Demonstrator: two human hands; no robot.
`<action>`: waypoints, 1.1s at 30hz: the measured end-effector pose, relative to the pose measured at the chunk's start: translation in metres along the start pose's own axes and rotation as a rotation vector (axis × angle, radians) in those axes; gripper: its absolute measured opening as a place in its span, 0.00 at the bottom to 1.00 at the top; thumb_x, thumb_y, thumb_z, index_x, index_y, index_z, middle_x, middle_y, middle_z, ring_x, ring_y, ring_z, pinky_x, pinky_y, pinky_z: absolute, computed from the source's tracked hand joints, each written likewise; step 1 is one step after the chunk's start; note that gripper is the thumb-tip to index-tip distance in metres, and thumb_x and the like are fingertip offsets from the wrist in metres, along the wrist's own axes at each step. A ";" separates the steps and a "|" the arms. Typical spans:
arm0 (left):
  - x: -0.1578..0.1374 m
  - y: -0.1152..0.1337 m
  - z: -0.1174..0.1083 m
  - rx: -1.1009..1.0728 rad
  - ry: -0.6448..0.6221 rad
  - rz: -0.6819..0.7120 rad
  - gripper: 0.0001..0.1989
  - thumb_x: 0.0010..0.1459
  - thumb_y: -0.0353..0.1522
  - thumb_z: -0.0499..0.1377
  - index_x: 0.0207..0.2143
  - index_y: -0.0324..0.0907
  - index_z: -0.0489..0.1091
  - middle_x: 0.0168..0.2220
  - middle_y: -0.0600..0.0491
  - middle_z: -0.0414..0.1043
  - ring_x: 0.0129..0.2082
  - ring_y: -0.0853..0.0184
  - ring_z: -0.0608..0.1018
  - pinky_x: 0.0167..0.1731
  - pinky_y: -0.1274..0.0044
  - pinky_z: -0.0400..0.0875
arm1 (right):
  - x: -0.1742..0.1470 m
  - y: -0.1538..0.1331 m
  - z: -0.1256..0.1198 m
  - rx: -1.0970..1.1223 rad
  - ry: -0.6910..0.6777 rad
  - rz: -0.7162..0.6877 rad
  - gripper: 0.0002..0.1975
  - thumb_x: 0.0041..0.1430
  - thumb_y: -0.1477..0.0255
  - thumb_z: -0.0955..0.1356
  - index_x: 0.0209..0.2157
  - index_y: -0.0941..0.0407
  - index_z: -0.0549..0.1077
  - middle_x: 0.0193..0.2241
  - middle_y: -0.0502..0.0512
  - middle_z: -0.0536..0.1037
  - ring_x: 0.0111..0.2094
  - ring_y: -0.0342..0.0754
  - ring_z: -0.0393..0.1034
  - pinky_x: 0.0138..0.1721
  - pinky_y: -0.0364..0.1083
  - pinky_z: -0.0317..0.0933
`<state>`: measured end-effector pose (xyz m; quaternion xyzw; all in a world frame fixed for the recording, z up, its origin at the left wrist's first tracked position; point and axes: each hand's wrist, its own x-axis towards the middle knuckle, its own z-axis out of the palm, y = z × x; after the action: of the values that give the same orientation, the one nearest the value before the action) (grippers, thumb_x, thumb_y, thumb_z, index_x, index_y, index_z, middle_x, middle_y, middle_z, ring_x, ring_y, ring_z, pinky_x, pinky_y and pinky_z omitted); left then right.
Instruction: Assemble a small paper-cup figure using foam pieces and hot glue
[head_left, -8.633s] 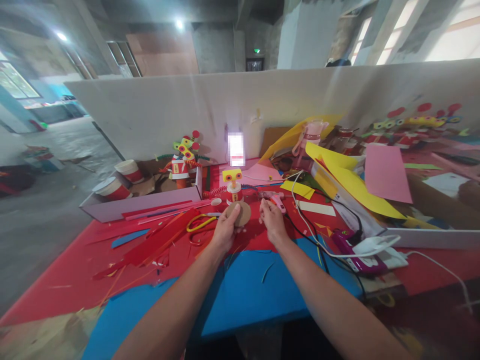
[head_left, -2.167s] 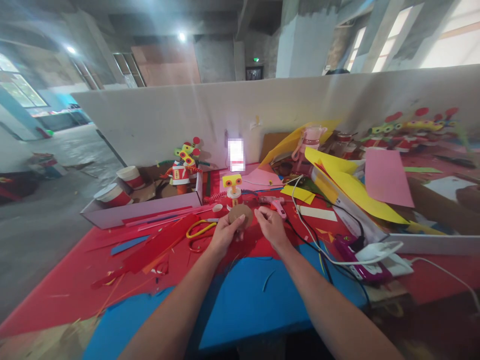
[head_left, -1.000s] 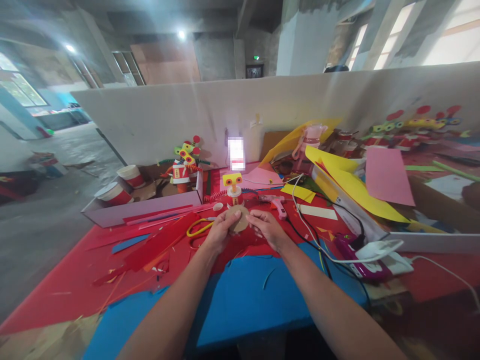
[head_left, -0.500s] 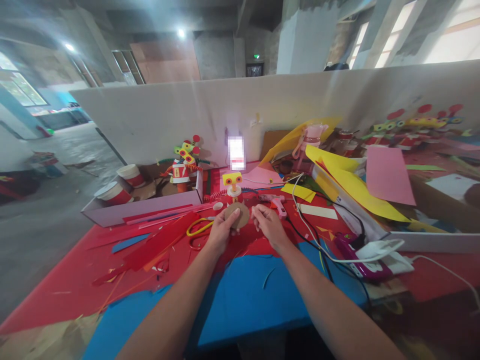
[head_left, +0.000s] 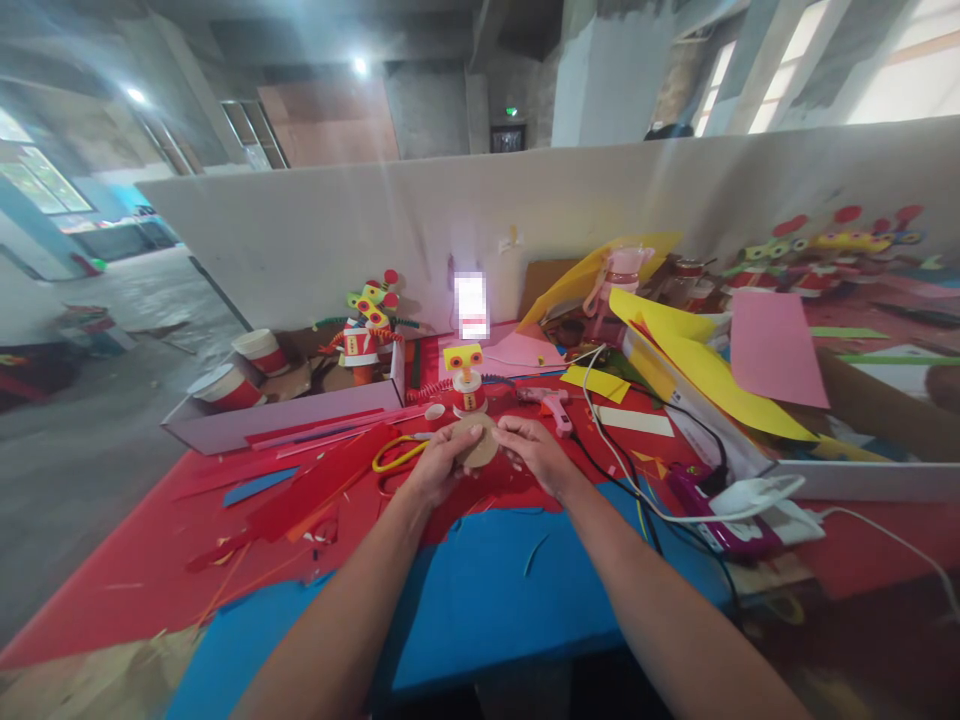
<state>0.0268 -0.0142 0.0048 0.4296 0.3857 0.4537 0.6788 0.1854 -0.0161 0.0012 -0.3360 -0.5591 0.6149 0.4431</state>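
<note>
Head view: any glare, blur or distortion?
Head view: ceiling lamp flares into pale streaks; white rectangle blown out and pixelated; far-right figures soft; picture edges stretched and smeared; held disc fairly clear.

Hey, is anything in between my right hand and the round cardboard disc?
No, nothing visible. The right hand is at the edge of the cardboard disc, which the left hand holds; right-hand contact is unclear.

Left hand [head_left: 442,456] partly hidden behind the cardboard disc [head_left: 480,446], bright rectangle [head_left: 472,305] pixelated.
</note>
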 end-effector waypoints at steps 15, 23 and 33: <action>-0.002 -0.009 0.020 0.170 0.271 0.214 0.22 0.45 0.45 0.65 0.35 0.37 0.71 0.16 0.59 0.68 0.11 0.78 0.63 0.10 0.84 0.50 | 0.011 0.009 -0.008 0.230 0.402 0.005 0.18 0.41 0.58 0.69 0.19 0.54 0.58 0.14 0.40 0.54 0.15 0.37 0.44 0.16 0.39 0.45; 0.001 -0.004 0.010 0.052 0.153 0.098 0.25 0.47 0.49 0.62 0.37 0.37 0.70 0.17 0.57 0.70 0.09 0.78 0.62 0.09 0.84 0.50 | 0.009 0.008 -0.003 0.070 0.160 -0.019 0.19 0.52 0.52 0.64 0.27 0.55 0.67 0.23 0.48 0.69 0.19 0.39 0.58 0.21 0.41 0.53; -0.004 0.005 0.006 0.330 -0.091 0.160 0.17 0.44 0.42 0.67 0.24 0.37 0.70 0.20 0.57 0.67 0.20 0.77 0.67 0.20 0.84 0.58 | 0.005 0.003 -0.008 -0.527 0.139 -0.322 0.22 0.58 0.61 0.62 0.16 0.55 0.54 0.16 0.45 0.56 0.22 0.41 0.51 0.24 0.43 0.45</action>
<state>0.0294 -0.0185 0.0116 0.5844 0.3884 0.4168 0.5778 0.1902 -0.0088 -0.0022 -0.3878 -0.7136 0.3462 0.4695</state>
